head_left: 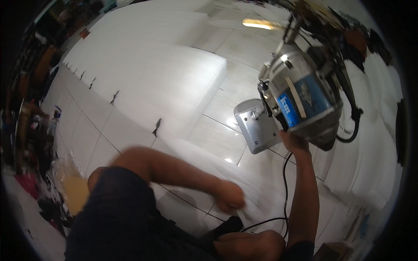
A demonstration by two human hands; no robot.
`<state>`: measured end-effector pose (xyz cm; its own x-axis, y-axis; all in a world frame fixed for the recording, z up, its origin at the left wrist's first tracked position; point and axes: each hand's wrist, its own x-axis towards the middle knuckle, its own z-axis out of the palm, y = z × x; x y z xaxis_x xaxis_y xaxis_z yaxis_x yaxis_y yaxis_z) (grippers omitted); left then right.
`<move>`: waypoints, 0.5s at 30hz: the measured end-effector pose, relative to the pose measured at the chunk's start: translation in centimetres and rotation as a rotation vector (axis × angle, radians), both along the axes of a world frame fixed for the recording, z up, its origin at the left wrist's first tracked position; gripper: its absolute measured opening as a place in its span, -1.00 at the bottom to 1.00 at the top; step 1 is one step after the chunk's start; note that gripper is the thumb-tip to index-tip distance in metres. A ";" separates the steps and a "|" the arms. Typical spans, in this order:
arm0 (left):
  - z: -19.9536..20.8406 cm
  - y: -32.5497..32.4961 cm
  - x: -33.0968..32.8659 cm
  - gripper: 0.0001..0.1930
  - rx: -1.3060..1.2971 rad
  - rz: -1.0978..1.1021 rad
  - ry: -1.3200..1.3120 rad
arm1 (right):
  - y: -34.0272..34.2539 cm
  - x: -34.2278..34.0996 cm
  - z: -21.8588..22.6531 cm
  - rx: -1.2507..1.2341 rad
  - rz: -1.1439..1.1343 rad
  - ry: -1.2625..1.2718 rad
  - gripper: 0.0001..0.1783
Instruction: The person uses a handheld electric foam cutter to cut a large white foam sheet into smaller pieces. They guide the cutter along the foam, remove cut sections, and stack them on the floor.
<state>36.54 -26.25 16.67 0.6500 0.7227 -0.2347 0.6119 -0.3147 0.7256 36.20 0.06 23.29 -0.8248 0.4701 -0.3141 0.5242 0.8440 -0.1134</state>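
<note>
A: Where is the cutter sitting?

B: The electric fabric-cutting machine (302, 102) stands toward two o'clock on the tiled floor (130, 126), its flat metal base plate (254, 126) touching the tiles. The right hand (292, 141) grips the machine from below its blue-and-silver motor housing; the fingers are wrapped out of sight behind the body, so I can't tell how tightly they close.

A: And the other hand?

B: The left hand (230, 195), at about six o'clock, is curled into a loose fist, pressing on a white foam sheet (257, 191) that runs toward the base plate. It is blurred, so whether it pinches the sheet is unclear.

A: How would you do this well?

B: I'd judge: keep the plate flat on the floor, keep the pressing hand well aside of the blade line, and mind the black power cord (285, 191) trailing near the right forearm. The big white foam stack (152, 69) lies at eleven o'clock, well apart.
</note>
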 end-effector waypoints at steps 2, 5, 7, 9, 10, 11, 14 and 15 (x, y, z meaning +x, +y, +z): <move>2.6 -6.9 -8.5 -0.70 -0.189 0.148 0.092 | -0.7 1.5 0.6 0.022 0.013 0.073 -0.36; 0.8 -21.2 -21.8 -0.68 -0.372 0.732 0.200 | -0.5 3.2 -0.4 0.081 0.008 0.221 -0.42; -0.6 -35.4 -26.9 -0.65 -0.142 1.418 0.282 | -1.6 2.5 0.6 -0.004 0.028 0.154 -0.44; -2.2 -47.5 -28.4 -0.65 -0.006 1.985 0.692 | -0.8 2.6 -0.3 0.044 0.038 0.235 -0.47; -3.5 -54.1 -26.5 -0.68 0.181 2.226 0.710 | -0.1 2.4 0.4 0.066 0.044 0.259 -0.48; -3.8 -61.7 -23.0 -0.72 0.076 2.311 0.899 | 0.2 2.1 0.1 0.020 0.112 0.254 -0.47; -9.5 -68.3 -9.9 -0.75 -0.338 2.571 0.925 | 2.7 2.9 -0.3 -0.004 0.264 0.303 -0.41; -11.2 -70.0 -4.1 -0.77 -0.243 2.512 1.019 | 3.6 3.1 -1.9 -0.023 0.316 0.409 -0.39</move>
